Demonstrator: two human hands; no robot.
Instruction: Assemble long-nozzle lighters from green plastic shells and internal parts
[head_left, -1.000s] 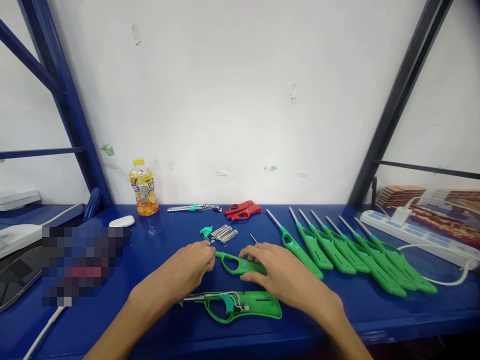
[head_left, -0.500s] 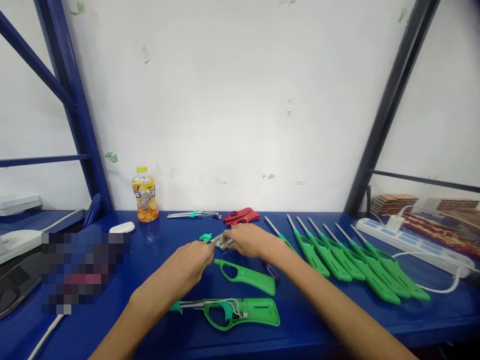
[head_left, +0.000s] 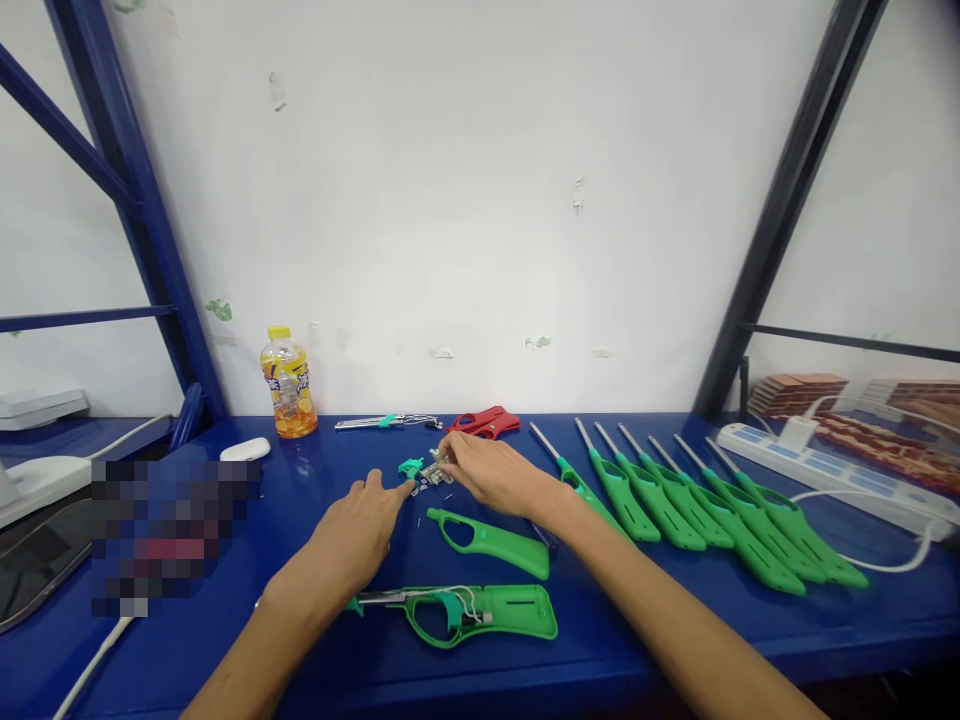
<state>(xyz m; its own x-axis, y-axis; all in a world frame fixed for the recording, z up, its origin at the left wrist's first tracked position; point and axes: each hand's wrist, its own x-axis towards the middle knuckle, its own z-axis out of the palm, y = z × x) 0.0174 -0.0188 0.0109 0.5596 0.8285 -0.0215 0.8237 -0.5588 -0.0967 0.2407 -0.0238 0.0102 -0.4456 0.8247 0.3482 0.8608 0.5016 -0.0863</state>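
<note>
My right hand (head_left: 495,472) reaches into a small pile of clear and silvery parts (head_left: 433,472), fingers pinched together at it; what they grip is too small to make out. Left of the pile, my left hand (head_left: 358,528) has its fingers apart, the index fingertip close to the small teal pieces (head_left: 410,468). Just nearer lies a green lighter shell half (head_left: 495,545). In front of it is an opened long-necked lighter (head_left: 517,612), its metal rod, teal trigger and white wires exposed. A dark, slender tool (head_left: 545,538) is mostly hidden under my right forearm.
Several assembled green lighters (head_left: 697,515) lie in a row at the right. Red shell pieces (head_left: 487,422) and metal rods with wires (head_left: 386,422) lie by the wall. A bottle (head_left: 291,385) and white mouse (head_left: 245,450) stand left; a power strip (head_left: 825,470) lies far right.
My left hand has drawn back slightly left and its fingers have spread. My right hand has shifted a little left, still at the pile. More loose small parts show between the hands.
</note>
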